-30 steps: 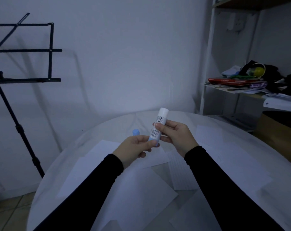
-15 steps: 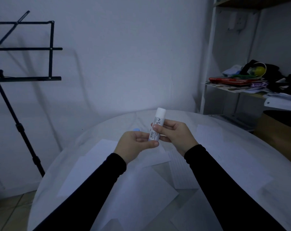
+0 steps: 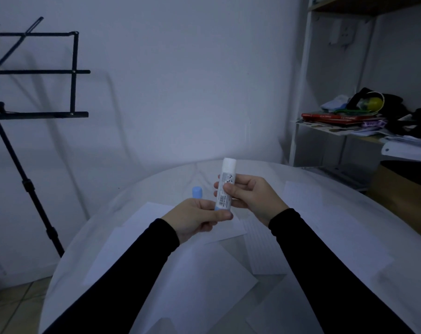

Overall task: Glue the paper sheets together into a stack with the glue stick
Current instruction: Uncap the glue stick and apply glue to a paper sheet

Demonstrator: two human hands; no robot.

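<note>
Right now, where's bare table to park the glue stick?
Bare cloth at the far side of the table, behind the blue cap. Also the far-right edge past the lined sheet. The middle and near side are crowded with overlapping paper sheets under both hands, which hold the glue stick.

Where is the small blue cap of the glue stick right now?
In the head view, the small blue cap stands on the round white table, left of centre, just beyond the left hand and left of the white glue stick.

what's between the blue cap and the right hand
In the head view, the glue stick stands tilted between them. The right hand grips its middle, the left hand pinches its blue base, and the blue cap shows just left of it.
</note>
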